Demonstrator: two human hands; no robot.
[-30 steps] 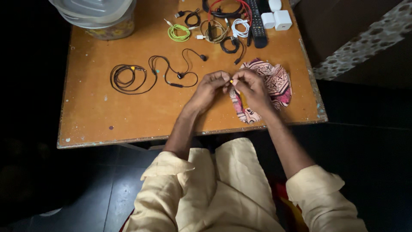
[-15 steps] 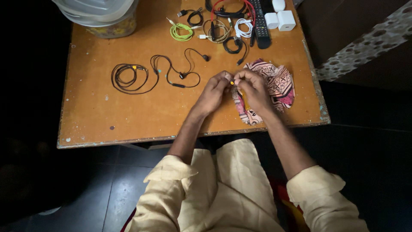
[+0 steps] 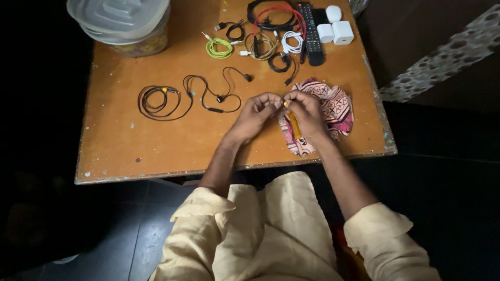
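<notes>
My left hand point(image 3: 256, 112) and my right hand point(image 3: 306, 110) meet over the wooden table point(image 3: 130, 140), fingertips pinched together on a small yellow cable end point(image 3: 286, 104). A yellow strip point(image 3: 295, 126) hangs down below my right palm. Under my right hand lies a pink patterned cloth pouch point(image 3: 333, 109). Left of my hands, a black earphone cable point(image 3: 172, 96) is spread out, partly coiled.
At the table's far edge lie a green coiled cable point(image 3: 219, 48), several other coiled cables point(image 3: 268, 44), a black remote point(image 3: 312, 34) and white chargers point(image 3: 336, 28). A clear lidded plastic container point(image 3: 125, 23) stands at the far left corner. Dark floor surrounds the table.
Both hands stay together at the same spot by the pouch, with only small finger movement on the yellow piece. Nothing else on the table has shifted.
</notes>
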